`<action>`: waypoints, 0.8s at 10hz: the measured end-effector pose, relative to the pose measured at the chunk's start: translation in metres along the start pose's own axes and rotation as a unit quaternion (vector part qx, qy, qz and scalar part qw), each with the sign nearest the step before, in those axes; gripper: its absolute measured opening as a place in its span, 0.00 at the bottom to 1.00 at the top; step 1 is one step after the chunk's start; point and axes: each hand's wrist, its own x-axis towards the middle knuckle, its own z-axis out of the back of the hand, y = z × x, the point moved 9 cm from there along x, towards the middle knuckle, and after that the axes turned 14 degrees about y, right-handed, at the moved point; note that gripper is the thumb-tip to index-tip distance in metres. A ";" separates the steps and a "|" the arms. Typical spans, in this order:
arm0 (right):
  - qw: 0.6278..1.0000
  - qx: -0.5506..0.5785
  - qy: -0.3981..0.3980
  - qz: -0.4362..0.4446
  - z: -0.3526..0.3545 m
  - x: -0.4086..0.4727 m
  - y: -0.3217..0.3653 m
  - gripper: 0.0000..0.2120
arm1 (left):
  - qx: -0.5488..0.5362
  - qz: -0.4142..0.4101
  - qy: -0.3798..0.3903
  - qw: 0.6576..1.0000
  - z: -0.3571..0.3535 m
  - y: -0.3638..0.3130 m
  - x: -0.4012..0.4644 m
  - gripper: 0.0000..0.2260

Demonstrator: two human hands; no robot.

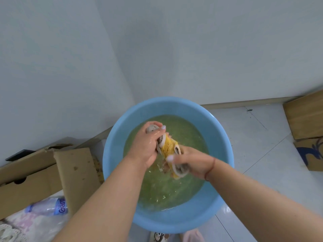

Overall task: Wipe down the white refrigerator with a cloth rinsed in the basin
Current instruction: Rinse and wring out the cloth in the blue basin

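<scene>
Rinse step: the left hand (148,145) and right hand (191,163) grip opposite ends of the yellow cloth (169,147), fingers curled round it, wringing it over the water-filled blue basin (111,154). Next, probably, carrying it to the refrigerator, which is not in view.

At centre frame my hands wring a yellow cloth (169,147) with white-and-grey trim over a light blue basin (111,154) of greenish water (174,193); a red string (210,169) circles my right wrist; brown cardboard boxes (35,173) sit lower left, beside a clear bottle (47,206) with a blue label
</scene>
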 end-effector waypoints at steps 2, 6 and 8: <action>0.946 0.207 0.249 -0.030 -0.038 -0.005 -0.005 0.38 | 0.112 0.015 0.237 0.965 -0.057 -0.026 -0.012 0.08; 0.703 -0.648 -0.278 -0.096 -0.005 0.000 0.036 0.19 | 0.048 0.136 -0.280 0.949 0.022 0.039 -0.020 0.05; 0.980 0.168 -0.111 -0.010 -0.014 -0.006 -0.004 0.12 | -0.058 0.156 0.001 0.986 -0.002 0.006 -0.011 0.14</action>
